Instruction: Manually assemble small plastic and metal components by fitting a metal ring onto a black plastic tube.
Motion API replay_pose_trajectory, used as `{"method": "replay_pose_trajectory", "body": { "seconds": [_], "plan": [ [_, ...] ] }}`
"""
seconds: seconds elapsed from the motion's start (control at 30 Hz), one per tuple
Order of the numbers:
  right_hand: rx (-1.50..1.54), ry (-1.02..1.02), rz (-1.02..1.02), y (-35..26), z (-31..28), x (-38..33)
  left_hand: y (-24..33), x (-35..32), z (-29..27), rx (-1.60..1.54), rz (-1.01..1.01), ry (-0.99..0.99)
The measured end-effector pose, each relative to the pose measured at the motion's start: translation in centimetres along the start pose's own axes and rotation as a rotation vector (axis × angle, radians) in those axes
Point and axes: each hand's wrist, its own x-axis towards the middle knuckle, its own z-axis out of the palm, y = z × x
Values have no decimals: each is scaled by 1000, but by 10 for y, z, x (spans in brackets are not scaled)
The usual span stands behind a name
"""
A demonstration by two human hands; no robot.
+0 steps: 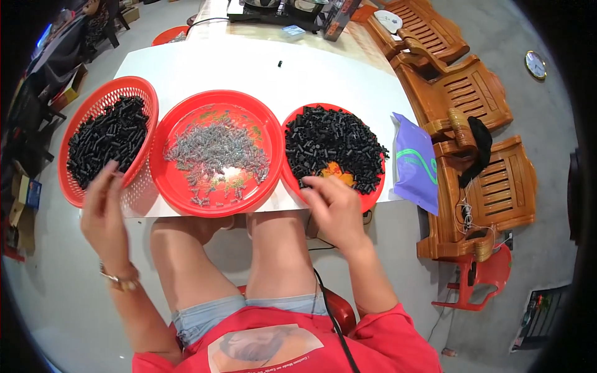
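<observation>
On the left, a red slotted basket (76, 186) tilts toward me, filled with short black cylindrical pieces (106, 140). My left hand (104, 208) is over its near rim, fingers stretched out and a little blurred, with nothing visible in them. The middle red round tray (214, 101) holds a heap of small silvery metal springs (214, 149). In the right red tray (373, 200) lie many small black plastic parts (333, 140) and a few orange bits (337, 173). My right hand (336, 208) is at that tray's near edge, thumb and forefinger drawn together; whatever is between their tips is hidden.
A purple packet (415, 163) lies at the right edge of the white tabletop (249, 65). One loose black piece (280, 63) sits farther back. Wooden chairs (466, 93) line the right side, with a red plastic stool (485, 280) nearby. A black cable (336, 323) crosses my shirt.
</observation>
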Motion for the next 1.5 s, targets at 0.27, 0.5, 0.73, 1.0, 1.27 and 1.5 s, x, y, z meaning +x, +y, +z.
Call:
{"method": "replay_pose_trajectory", "body": {
  "seconds": [0.27, 0.5, 0.73, 1.0, 1.27, 1.5],
  "plan": [
    [-330, 82, 171, 75, -7, 18, -53, 50, -6, 422, 227, 7],
    [-389, 47, 146, 78, 0, 25, -2, 6, 14, 244, 291, 92],
    [-390, 31, 117, 74, 2, 25, 18, -44, 33, -57, 193, -207],
    [-97, -59, 63, 26, -18, 9, 27, -92, 64, -221, 174, -478],
    [343, -512, 23, -37, 9, -11, 33, -107, 71, -193, 307, -543],
    [428, -606, -24, -50, 42, -10, 19, -105, 54, -117, 278, -427]
  ]
}}
